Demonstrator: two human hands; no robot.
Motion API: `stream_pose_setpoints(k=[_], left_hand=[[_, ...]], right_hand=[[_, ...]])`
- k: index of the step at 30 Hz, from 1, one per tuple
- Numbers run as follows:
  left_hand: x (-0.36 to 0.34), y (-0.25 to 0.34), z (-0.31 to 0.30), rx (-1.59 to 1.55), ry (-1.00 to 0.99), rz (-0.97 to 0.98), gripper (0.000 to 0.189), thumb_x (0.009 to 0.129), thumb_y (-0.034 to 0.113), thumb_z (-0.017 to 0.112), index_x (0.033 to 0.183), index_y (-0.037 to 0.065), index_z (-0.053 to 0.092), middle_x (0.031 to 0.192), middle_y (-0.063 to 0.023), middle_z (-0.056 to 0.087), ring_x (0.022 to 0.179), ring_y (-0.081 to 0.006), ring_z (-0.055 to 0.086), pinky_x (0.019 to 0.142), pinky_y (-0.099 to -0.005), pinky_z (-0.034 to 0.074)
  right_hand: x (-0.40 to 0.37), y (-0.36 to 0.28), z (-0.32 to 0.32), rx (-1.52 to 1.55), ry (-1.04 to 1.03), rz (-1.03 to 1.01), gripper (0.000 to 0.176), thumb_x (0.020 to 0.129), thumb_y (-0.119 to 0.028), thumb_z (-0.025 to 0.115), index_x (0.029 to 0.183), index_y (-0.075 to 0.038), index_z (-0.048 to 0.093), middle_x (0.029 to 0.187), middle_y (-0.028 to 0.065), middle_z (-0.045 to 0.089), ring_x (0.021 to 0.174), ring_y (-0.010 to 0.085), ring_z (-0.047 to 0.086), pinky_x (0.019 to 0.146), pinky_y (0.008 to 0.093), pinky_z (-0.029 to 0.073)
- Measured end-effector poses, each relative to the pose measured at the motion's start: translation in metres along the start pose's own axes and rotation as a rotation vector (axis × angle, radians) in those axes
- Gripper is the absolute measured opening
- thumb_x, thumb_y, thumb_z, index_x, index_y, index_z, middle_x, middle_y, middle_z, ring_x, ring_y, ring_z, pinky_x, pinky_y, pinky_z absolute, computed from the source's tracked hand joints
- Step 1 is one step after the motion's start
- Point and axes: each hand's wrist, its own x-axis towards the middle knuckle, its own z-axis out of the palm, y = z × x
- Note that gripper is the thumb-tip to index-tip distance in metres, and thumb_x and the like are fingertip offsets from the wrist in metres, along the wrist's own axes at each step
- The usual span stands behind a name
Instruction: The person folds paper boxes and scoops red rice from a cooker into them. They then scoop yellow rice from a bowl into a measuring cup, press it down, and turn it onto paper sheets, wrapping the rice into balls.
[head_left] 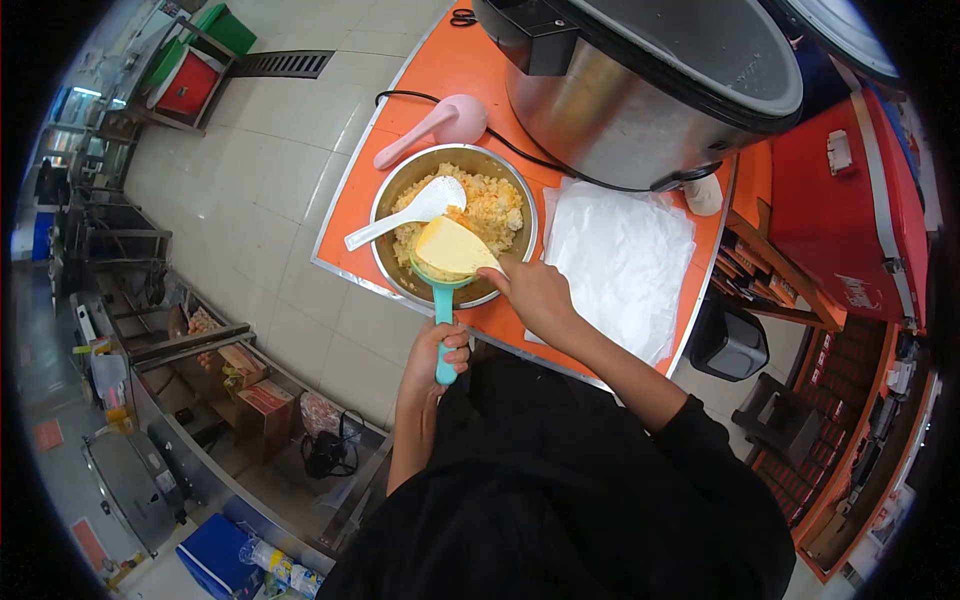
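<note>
My left hand (436, 352) is wrapped round the handle of a teal scoop (445, 310), whose cup is over the near side of a metal bowl (385, 192). Between the fingers of my right hand (535, 295) is a cream-yellow paddle (455, 246), its flat blade lying over the scoop's cup and hiding most of it. Yellowish rice (492, 205) fills much of the bowl. A white rice spoon (420, 205) rests on the rice, its handle across the left rim.
On the orange table (425, 65) are a pink ladle (440, 128), a black cable, a large steel cooker (600, 110) and white plastic sheets (615, 270). Scissors (463, 17) lie at the far edge. A red cooler (845, 210) stands at the right.
</note>
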Motion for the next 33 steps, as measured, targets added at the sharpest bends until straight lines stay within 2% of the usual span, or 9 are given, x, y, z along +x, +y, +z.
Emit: stream_pose_setpoints(k=[10,13,15,16,18,21,27,30,33], left_hand=[[-0.008,-0.013,-0.007,0.080,-0.029,-0.018,0.012,0.081,0.006,0.044,0.087,0.013,0.038,0.056,0.0041,0.034,0.038,-0.0053,0.033,0.034,-0.0208,0.030],[-0.006,-0.013,-0.009,0.049,-0.031,0.010,0.013,0.081,0.006,0.045,0.090,0.013,0.038,0.056,0.0041,0.034,0.038,-0.0056,0.033,0.034,-0.0209,0.030],[-0.004,-0.014,-0.006,0.019,-0.017,0.033,0.013,0.081,0.006,0.045,0.090,0.013,0.038,0.056,0.0041,0.035,0.038,-0.0057,0.033,0.034,-0.0209,0.030],[-0.004,-0.013,-0.002,0.057,0.018,0.063,0.014,0.080,0.006,0.045,0.091,0.013,0.038,0.056,0.0040,0.035,0.037,-0.0058,0.033,0.034,-0.0210,0.030],[-0.004,-0.011,-0.002,0.099,0.050,0.094,0.015,0.080,0.006,0.045,0.092,0.013,0.039,0.055,0.0039,0.035,0.037,-0.0059,0.033,0.033,-0.0210,0.030],[-0.007,-0.011,-0.012,0.021,0.008,-0.028,0.017,0.079,0.005,0.045,0.092,0.013,0.038,0.055,0.0035,0.034,0.037,-0.0064,0.033,0.033,-0.0212,0.030],[-0.012,-0.012,-0.017,0.097,0.008,-0.025,0.018,0.079,0.005,0.042,0.093,0.015,0.039,0.055,0.0045,0.032,0.036,-0.0050,0.031,0.031,-0.0201,0.028],[-0.017,-0.007,-0.022,0.101,-0.047,-0.018,0.019,0.077,0.004,0.045,0.092,0.012,0.037,0.054,0.0021,0.033,0.035,-0.0072,0.032,0.031,-0.0218,0.029],[-0.021,-0.001,-0.016,0.169,-0.020,0.038,0.019,0.076,0.004,0.043,0.092,0.013,0.036,0.052,0.0034,0.031,0.032,-0.0058,0.029,0.028,-0.0208,0.026]], right_hand=[[0.017,0.019,0.005,0.022,-0.056,0.112,0.049,0.088,-0.046,0.043,0.072,-0.002,0.058,0.062,0.0188,0.058,0.062,0.0349,0.059,0.055,0.0436,0.046],[0.024,0.026,-0.005,0.287,-0.194,0.114,0.048,0.089,-0.044,0.042,0.075,-0.001,0.059,0.065,0.0198,0.059,0.064,0.0358,0.059,0.058,0.0442,0.046],[0.004,0.002,-0.017,0.314,-0.065,0.134,0.045,0.090,-0.040,0.041,0.080,0.000,0.059,0.066,0.0206,0.057,0.065,0.0373,0.057,0.060,0.0448,0.044],[-0.007,-0.002,-0.004,0.173,0.004,0.067,0.044,0.089,-0.040,0.042,0.078,-0.001,0.057,0.061,0.0206,0.056,0.061,0.0370,0.057,0.057,0.0448,0.044],[-0.017,-0.007,0.006,0.093,0.004,0.069,0.044,0.089,-0.041,0.043,0.076,-0.001,0.055,0.058,0.0203,0.056,0.058,0.0364,0.057,0.054,0.0443,0.044],[-0.016,-0.001,0.018,0.003,0.046,0.057,0.045,0.088,-0.043,0.043,0.071,-0.003,0.052,0.052,0.0191,0.053,0.052,0.0348,0.056,0.046,0.0426,0.043],[0.005,0.016,0.006,0.124,-0.080,0.141,0.048,0.088,-0.044,0.043,0.071,-0.001,0.056,0.059,0.0188,0.056,0.060,0.0353,0.058,0.056,0.0432,0.045],[0.019,0.034,-0.004,0.349,-0.179,0.204,0.052,0.091,-0.042,0.038,0.070,0.002,0.055,0.061,0.0195,0.055,0.064,0.0338,0.057,0.061,0.0413,0.043],[0.015,0.018,-0.023,0.365,-0.149,0.265,0.050,0.090,-0.042,0.040,0.071,0.001,0.056,0.060,0.0192,0.054,0.063,0.0338,0.056,0.061,0.0410,0.043]])
